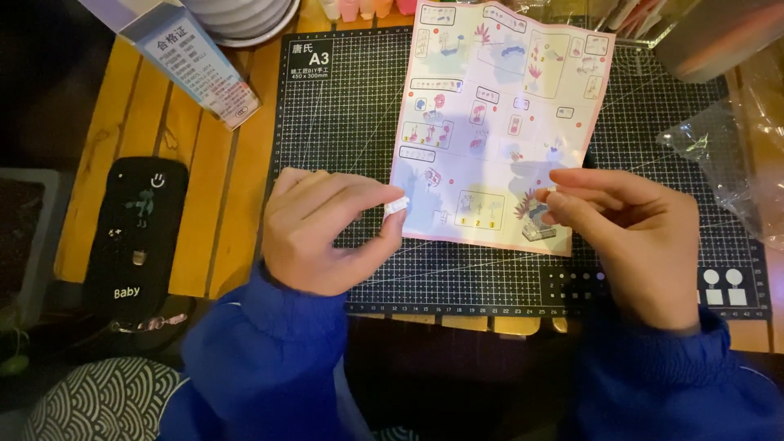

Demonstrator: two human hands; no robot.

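- Left hand (322, 233): thumb and forefinger pinched on a small white brick (397, 205), held just above the mat (343, 122) at the sheet's left edge, close for comparison with the diagrams.
- Right hand (633, 237): fingertips pressed together on a tiny pale piece (552, 189), barely visible, over the sheet's lower right corner.
- Instruction sheet (498, 106): flat on the mat, between and beyond both hands, readable.
- Phone (135, 237): near the desk's left edge, away from the work.

Warm dim light, dark corners (left especially), mostly sharp focus.
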